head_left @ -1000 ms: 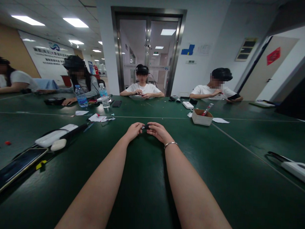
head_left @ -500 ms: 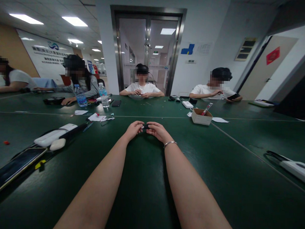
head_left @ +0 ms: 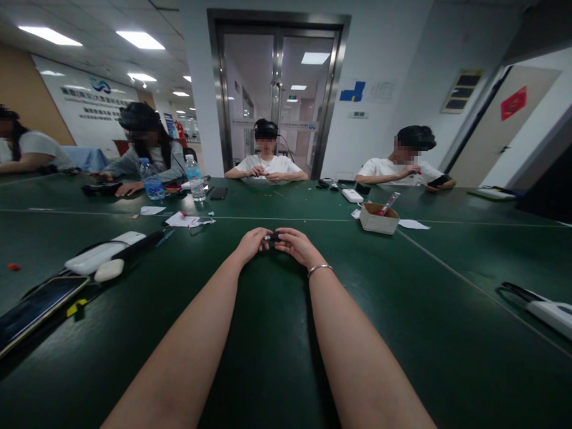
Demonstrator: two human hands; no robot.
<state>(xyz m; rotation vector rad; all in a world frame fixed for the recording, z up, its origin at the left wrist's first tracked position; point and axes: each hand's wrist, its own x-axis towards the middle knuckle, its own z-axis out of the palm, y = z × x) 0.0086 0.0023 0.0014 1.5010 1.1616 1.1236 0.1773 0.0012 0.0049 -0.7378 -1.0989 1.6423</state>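
Both my hands are occupied. My left hand (head_left: 254,243) has its fingertips at the silvery end of a small, black, short object with a silvery end (head_left: 274,237); my right hand (head_left: 295,243) pinches the black body between thumb and fingers. The object lies between the two sets of fingertips, near the middle of the dark green, smooth-topped bench (head_left: 381,299); whether it touches the surface I cannot tell. A silver metal bangle (head_left: 319,271) rings my right wrist. Well apart, to the right, stands an open, light brown cardboard box (head_left: 379,226).

Handling assessment: probably light and stiff, perhaps slippery at the shiny end. The black body appears the surer hold; fingertip pressure should suffice. Fragility could not be established.
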